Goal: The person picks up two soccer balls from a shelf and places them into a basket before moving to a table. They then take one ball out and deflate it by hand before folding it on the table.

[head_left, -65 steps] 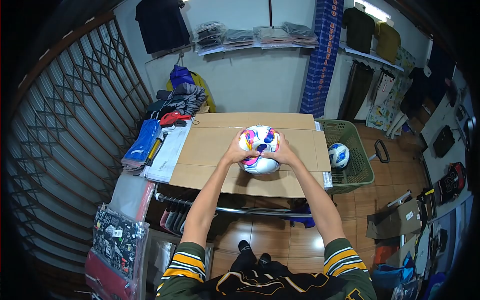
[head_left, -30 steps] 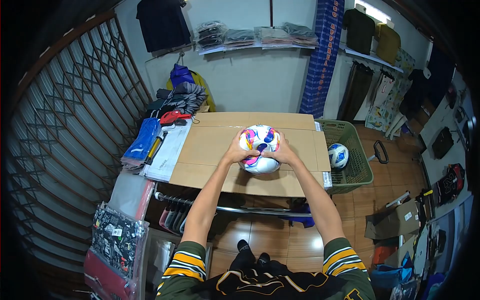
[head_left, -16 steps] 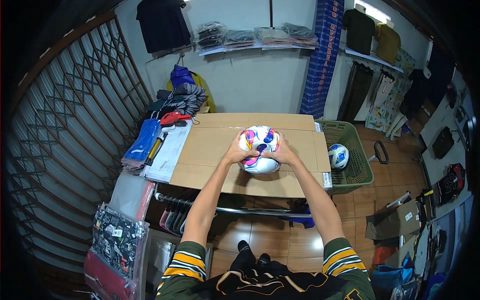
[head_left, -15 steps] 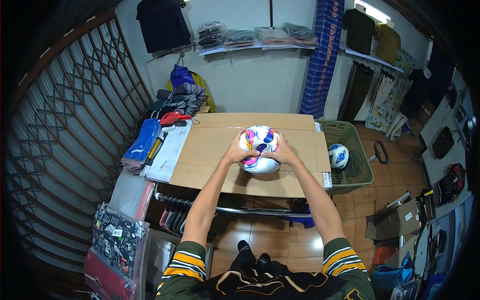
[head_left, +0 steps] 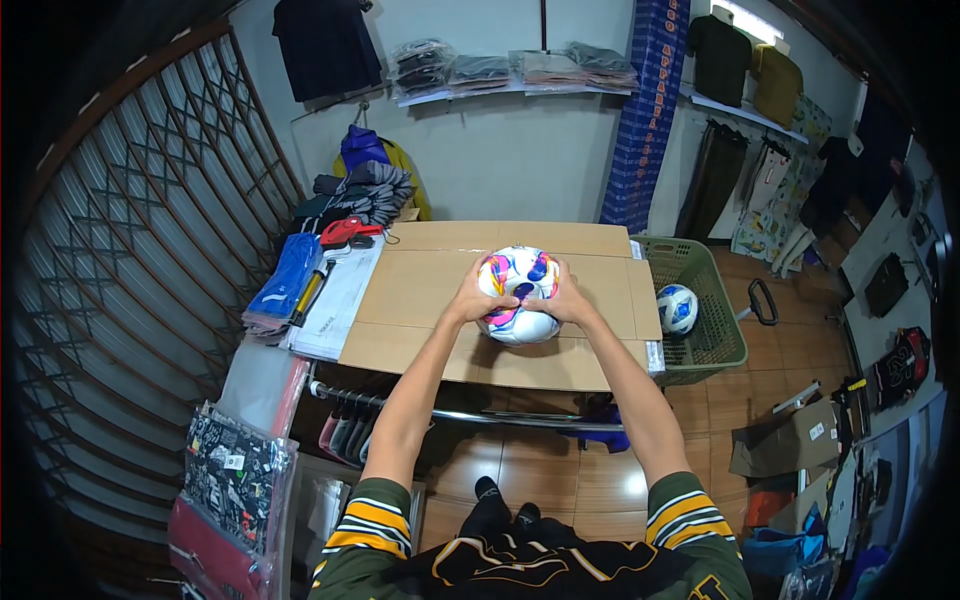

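A white soccer ball (head_left: pixel 518 328) with pink, blue and orange patches sits over the middle of the flattened cardboard (head_left: pixel 410 290) on the table. Its top looks dented beneath my thumbs. My left hand (head_left: pixel 480 300) grips the ball's left side, thumb laid across the top. From the right, my right hand (head_left: pixel 562 298) clasps it the same way, and the two thumbs nearly meet. The fingers of both hands curl down behind the ball, partly hidden.
A green plastic basket (head_left: pixel 735 330) holding a white and blue ball (head_left: pixel 677 310) stands right of the table. On the left lie a yellow-black hand pump (head_left: pixel 312 292), a blue packaged garment (head_left: pixel 283 278) and a red tool (head_left: pixel 350 233). A metal rail (head_left: pixel 480 417) with hung clothes runs below the front edge.
Both hands stay on the ball, thumbs on its top. The whole view has shifted very slightly; otherwise the scene looks the same.
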`<state>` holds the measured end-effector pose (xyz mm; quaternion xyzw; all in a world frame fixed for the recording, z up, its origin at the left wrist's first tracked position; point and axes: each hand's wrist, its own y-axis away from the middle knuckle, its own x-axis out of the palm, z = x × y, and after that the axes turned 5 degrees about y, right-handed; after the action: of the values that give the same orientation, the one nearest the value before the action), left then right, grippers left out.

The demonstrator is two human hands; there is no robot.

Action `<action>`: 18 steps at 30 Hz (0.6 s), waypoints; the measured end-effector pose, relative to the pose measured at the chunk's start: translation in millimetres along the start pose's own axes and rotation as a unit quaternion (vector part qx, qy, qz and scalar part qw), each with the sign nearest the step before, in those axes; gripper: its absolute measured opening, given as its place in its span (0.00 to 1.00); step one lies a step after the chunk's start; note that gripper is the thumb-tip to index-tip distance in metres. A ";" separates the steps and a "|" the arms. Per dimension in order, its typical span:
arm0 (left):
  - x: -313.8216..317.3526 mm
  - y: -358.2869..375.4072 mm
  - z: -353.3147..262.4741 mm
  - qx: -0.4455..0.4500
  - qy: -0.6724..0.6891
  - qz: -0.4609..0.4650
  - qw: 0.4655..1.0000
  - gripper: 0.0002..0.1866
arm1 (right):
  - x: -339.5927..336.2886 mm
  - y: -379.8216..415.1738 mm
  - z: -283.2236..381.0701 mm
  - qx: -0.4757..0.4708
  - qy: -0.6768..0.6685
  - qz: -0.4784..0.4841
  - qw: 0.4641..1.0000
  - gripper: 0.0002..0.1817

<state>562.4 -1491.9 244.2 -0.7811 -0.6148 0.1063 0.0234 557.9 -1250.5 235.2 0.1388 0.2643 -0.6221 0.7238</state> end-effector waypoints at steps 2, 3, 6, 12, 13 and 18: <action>0.6 0.8 -2.5 -0.001 -0.001 0.001 1.000 0.69 | -3.1 3.0 5.7 0.003 -0.007 0.005 1.000 0.69; 0.3 0.8 -0.9 0.001 0.000 -0.001 1.000 0.69 | -3.6 3.5 6.5 0.004 -0.011 0.008 1.000 0.69; 0.1 -1.0 3.4 0.007 0.002 -0.006 1.000 0.69 | -0.4 1.3 2.4 -0.017 -0.026 0.001 1.000 0.69; 0.2 -1.3 4.3 0.006 0.008 -0.013 1.000 0.69 | 0.1 0.0 0.9 -0.006 -0.006 0.000 1.000 0.69; 0.5 -0.7 3.4 0.006 0.005 -0.014 1.000 0.69 | -0.2 0.6 1.6 -0.005 -0.005 0.001 1.000 0.69; 1.0 1.2 -0.6 0.002 0.004 -0.014 1.000 0.68 | -0.9 1.5 2.7 -0.014 -0.017 0.001 1.000 0.70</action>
<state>563.9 -1491.2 244.4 -0.7727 -0.6255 0.1042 0.0291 559.9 -1250.8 237.7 0.1187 0.2607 -0.6197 0.7307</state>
